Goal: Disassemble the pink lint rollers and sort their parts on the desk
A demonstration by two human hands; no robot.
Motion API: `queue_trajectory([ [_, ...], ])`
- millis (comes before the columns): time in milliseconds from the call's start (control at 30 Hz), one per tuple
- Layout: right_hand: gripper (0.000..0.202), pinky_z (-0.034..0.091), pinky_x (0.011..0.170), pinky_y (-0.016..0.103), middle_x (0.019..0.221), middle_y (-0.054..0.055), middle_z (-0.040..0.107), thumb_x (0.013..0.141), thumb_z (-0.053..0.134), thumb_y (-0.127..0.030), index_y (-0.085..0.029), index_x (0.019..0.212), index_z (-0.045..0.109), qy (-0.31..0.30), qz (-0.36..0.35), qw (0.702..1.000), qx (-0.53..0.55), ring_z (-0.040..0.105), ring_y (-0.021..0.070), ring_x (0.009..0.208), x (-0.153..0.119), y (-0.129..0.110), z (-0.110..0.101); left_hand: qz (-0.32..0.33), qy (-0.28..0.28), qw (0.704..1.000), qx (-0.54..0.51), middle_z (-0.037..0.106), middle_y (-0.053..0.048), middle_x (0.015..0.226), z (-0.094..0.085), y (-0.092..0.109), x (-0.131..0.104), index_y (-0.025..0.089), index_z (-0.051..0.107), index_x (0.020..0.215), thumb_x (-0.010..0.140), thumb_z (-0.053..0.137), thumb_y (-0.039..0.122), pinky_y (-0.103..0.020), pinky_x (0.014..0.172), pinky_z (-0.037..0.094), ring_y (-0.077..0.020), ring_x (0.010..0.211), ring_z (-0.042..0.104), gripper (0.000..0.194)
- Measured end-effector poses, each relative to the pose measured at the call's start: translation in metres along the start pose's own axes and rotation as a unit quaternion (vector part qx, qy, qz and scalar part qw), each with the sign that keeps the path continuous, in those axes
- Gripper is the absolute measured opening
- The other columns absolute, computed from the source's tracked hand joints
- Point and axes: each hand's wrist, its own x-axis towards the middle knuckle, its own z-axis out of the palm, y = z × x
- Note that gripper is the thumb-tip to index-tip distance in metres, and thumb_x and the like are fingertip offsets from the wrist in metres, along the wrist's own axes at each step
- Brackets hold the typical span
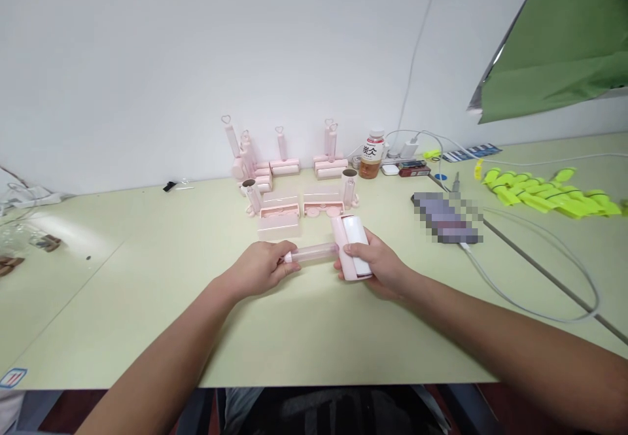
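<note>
Between my hands a pink lint roller [350, 248] is held sideways over the table, its white sticky roll facing up. My left hand [265, 265] pinches the end of its clear pink handle [314, 252]. Wrapped round the roller head is my right hand [380, 265], the thumb lying on the white roll. Just beyond stand pink roller parts: an open pink case [279, 212], a second one [322, 208], and an upright tube [349, 186] with a brown rim. Another such tube [252, 194] leans at the left.
Along the wall are several assembled lint rollers [284, 167] with heart-shaped loops and a labelled bottle [372, 155]. At the right lie a phone [444, 218] with a white charging cable [520, 311] and several neon-yellow pieces [549, 193]. A clear plastic bag [32, 239] lies far left.
</note>
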Motion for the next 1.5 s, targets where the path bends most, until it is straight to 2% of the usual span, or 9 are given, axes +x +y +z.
queue_trajectory([
  [167, 0.044, 0.059, 0.062, 0.038, 0.08, -0.001, 0.063, 0.07, 0.076, -0.026, -0.025, 0.104, 0.049, -0.005, 0.006, 1.0, -0.019, 0.069, 0.0205, 0.068, -0.004, -0.007, 0.002, 0.006, 0.019, 0.998, 0.054, 0.068, -0.006, 0.083, 0.014, -0.005, 0.005, 0.02, 0.06, 0.111, 0.094, 0.043, 0.043, -0.028, 0.061, 0.037, -0.0204, 0.071, 0.06, 0.033],
  [433, 0.044, 0.06, 0.065, 0.041, 0.088, 0.003, 0.066, 0.073, 0.076, -0.033, -0.025, 0.108, 0.051, -0.02, -0.004, 0.998, -0.055, 0.07, 0.0238, 0.074, 0.001, -0.007, -0.002, -0.03, 0.019, 0.999, -0.026, 0.068, -0.003, 0.082, 0.012, -0.002, 0.006, 0.023, 0.063, 0.11, 0.092, 0.05, 0.047, -0.027, 0.063, 0.037, -0.0188, 0.071, 0.059, 0.032],
  [633, 0.063, 0.055, 0.079, 0.052, 0.111, 0.013, 0.068, 0.087, 0.035, -0.068, -0.021, 0.121, 0.058, -0.175, -0.005, 0.984, 0.03, 0.068, 0.0312, 0.097, -0.011, -0.021, 0.0, -0.029, 0.026, 0.979, -0.201, 0.056, 0.0, 0.077, 0.026, -0.003, 0.009, 0.019, 0.056, 0.096, 0.09, 0.051, 0.049, -0.024, 0.062, 0.037, -0.0142, 0.067, 0.049, 0.031],
  [767, 0.058, 0.053, 0.077, 0.045, 0.099, 0.011, 0.071, 0.079, 0.056, -0.055, -0.02, 0.125, 0.059, -0.229, -0.006, 0.973, -0.038, 0.068, 0.0284, 0.089, -0.014, -0.018, -0.002, 0.025, 0.017, 0.95, -0.312, 0.052, 0.0, 0.076, 0.045, 0.008, 0.013, 0.018, 0.053, 0.094, 0.091, 0.048, 0.054, -0.025, 0.062, 0.038, -0.0141, 0.067, 0.046, 0.037],
  [900, 0.057, 0.048, 0.06, 0.033, 0.071, 0.002, 0.064, 0.074, 0.073, -0.04, -0.021, 0.125, 0.057, -0.184, -0.106, 0.966, -0.149, 0.056, 0.0167, 0.061, -0.006, 0.001, -0.006, 0.112, -0.034, 0.945, -0.304, 0.059, -0.008, 0.092, 0.047, 0.025, 0.014, 0.018, 0.058, 0.108, 0.095, 0.033, 0.057, -0.031, 0.074, 0.044, -0.0189, 0.078, 0.052, 0.048],
  [1000, 0.038, 0.045, 0.058, 0.032, 0.071, 0.003, 0.062, 0.079, 0.068, -0.045, -0.018, 0.106, 0.065, -0.112, -0.154, 0.958, -0.212, 0.05, 0.0147, 0.058, -0.002, 0.005, -0.009, 0.121, 0.017, 0.973, -0.197, 0.059, -0.01, 0.099, 0.035, 0.022, 0.013, 0.017, 0.059, 0.111, 0.092, 0.043, 0.057, -0.035, 0.083, 0.044, -0.0228, 0.09, 0.054, 0.047],
  [1200, 0.026, 0.045, 0.059, 0.032, 0.073, 0.003, 0.062, 0.08, 0.067, -0.046, -0.02, 0.079, 0.062, -0.044, -0.204, 0.951, -0.228, 0.053, 0.016, 0.061, -0.001, -0.002, -0.008, -0.075, 0.202, 0.976, 0.04, 0.051, -0.015, 0.127, 0.012, -0.024, 0.016, 0.019, 0.055, 0.125, 0.09, 0.05, 0.044, -0.047, 0.104, 0.034, -0.0312, 0.122, 0.044, 0.043],
  [1333, 0.024, 0.048, 0.057, 0.033, 0.059, -0.001, 0.058, 0.081, 0.065, -0.044, -0.022, 0.081, 0.056, -0.08, -0.176, 0.953, -0.231, 0.056, 0.017, 0.053, -0.003, 0.002, -0.006, -0.2, 0.142, 0.964, 0.103, 0.04, -0.018, 0.144, 0.012, -0.041, 0.019, 0.019, 0.04, 0.142, 0.086, 0.053, 0.038, -0.053, 0.104, 0.033, -0.0376, 0.134, 0.034, 0.06],
  [1500, 0.027, 0.043, 0.044, 0.027, 0.065, -0.003, 0.053, 0.079, 0.066, -0.043, -0.021, 0.083, 0.052, -0.086, -0.149, 0.954, -0.246, 0.049, 0.0106, 0.044, -0.006, 0.005, -0.005, -0.252, 0.123, 0.959, 0.045, 0.053, -0.017, 0.125, 0.009, -0.035, 0.018, 0.018, 0.049, 0.136, 0.082, 0.057, 0.034, -0.048, 0.098, 0.038, -0.0328, 0.11, 0.055, 0.057],
])
